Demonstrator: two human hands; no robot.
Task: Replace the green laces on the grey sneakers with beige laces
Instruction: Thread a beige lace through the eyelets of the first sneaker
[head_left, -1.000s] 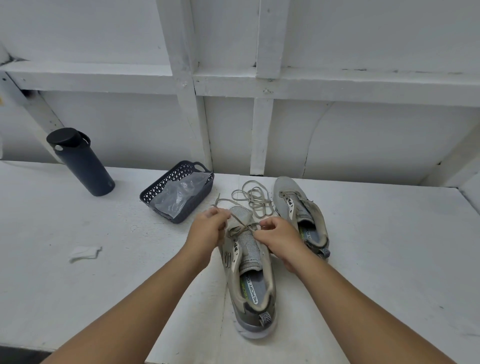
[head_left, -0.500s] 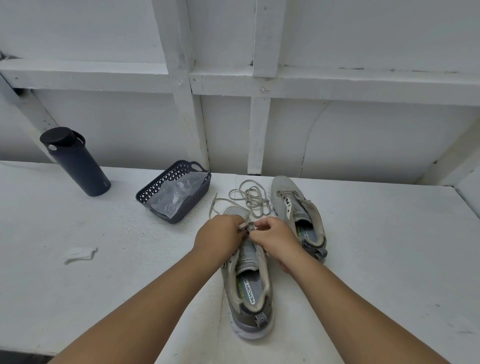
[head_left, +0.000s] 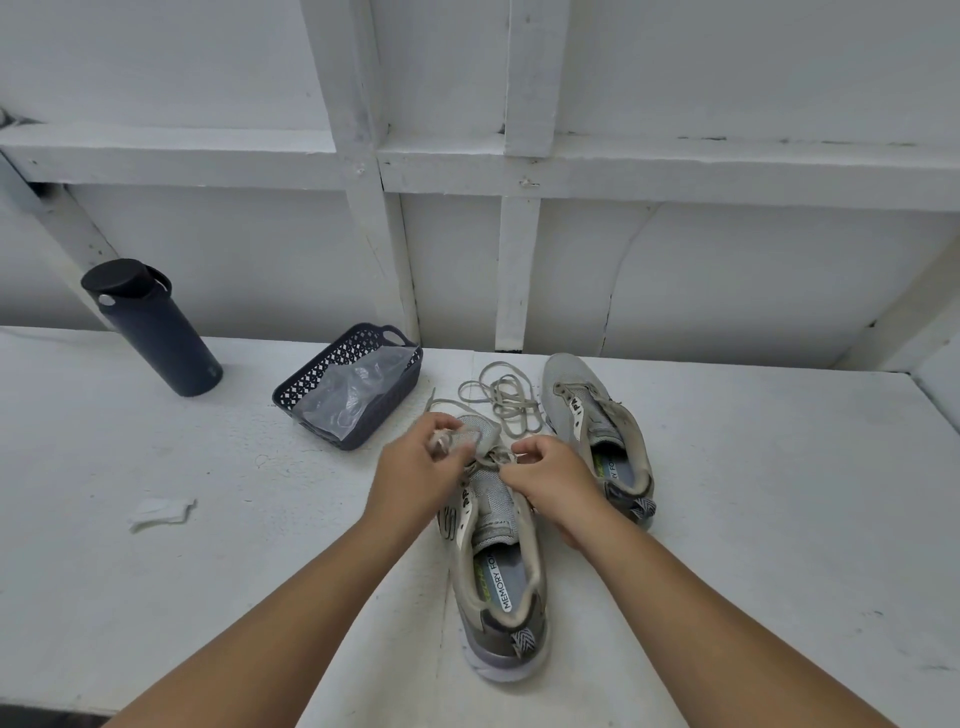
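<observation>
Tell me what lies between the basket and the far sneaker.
In the head view, a loose tangle of lace lies on the bench between the basket and the far sneaker.

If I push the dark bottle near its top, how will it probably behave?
The dark bottle stands upright on the white table, tall and narrow, so a high push would likely tip it rather than slide it. Once down, its round body would probably roll. Its weight is unclear, since the contents are hidden.
</observation>
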